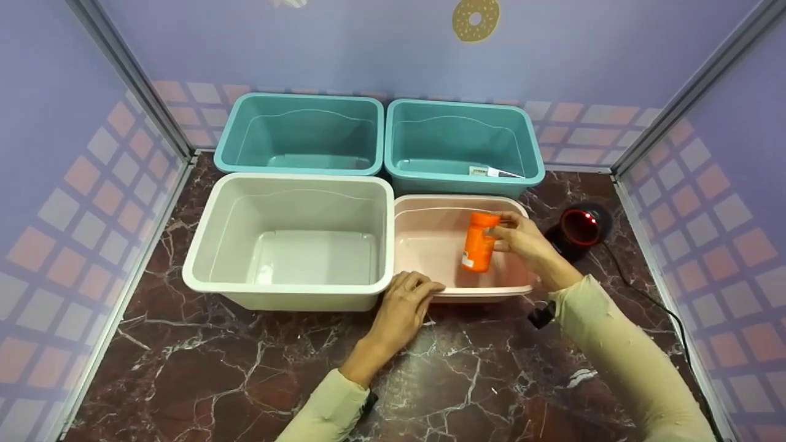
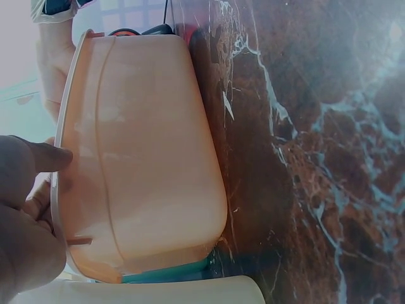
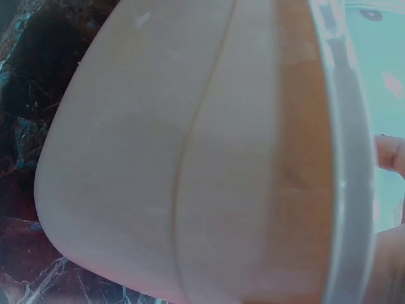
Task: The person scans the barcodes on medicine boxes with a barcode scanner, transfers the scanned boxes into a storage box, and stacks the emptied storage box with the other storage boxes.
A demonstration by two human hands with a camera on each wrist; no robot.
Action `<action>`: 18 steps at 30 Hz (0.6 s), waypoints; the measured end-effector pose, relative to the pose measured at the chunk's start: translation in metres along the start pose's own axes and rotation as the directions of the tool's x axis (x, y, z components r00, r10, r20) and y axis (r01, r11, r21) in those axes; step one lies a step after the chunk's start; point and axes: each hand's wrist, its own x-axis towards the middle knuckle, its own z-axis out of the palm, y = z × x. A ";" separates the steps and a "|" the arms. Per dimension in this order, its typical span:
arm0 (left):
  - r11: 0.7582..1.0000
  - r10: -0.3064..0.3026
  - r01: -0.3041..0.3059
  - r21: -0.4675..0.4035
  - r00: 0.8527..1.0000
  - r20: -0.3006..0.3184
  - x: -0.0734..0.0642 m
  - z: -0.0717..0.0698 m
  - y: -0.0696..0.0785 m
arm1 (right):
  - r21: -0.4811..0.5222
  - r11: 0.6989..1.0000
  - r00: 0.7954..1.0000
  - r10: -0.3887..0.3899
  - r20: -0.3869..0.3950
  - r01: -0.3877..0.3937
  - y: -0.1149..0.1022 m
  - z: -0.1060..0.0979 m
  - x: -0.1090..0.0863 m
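Note:
My right hand point(image 1: 522, 238) holds an orange bottle point(image 1: 478, 245) by its upper part, slightly tilted, over the pink bin point(image 1: 424, 245). A small white label shows low on the bottle's side. At the pink bin's front left corner, my left hand point(image 1: 406, 301) grips the rim. In the left wrist view the thumb of that hand point(image 2: 31, 190) lies against the outside of the bin's wall point(image 2: 145, 145), with other fingers behind the rim. The right wrist view is mostly filled by the bin's outer wall point(image 3: 145, 152), and the bottle is hidden there.
A white bin point(image 1: 313, 255) stands left of the pink one. Behind are two teal bins point(image 1: 313, 132), the right one point(image 1: 463, 132) with a white label inside. A black device point(image 1: 580, 227) with a red-lit opening and a cable point(image 1: 651, 298) sits at the right. Walls enclose the marble-patterned table.

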 end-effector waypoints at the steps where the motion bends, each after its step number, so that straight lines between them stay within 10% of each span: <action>1: 1.000 0.002 -0.002 0.000 1.000 0.000 0.000 0.000 0.000 | 0.007 1.000 1.000 -0.012 -0.006 0.012 0.000 0.000 -0.001; 18: 1.000 -0.026 0.026 -0.006 0.999 0.019 0.000 0.001 0.001 | -0.108 0.994 0.999 -0.009 0.033 0.012 -0.002 0.016 0.009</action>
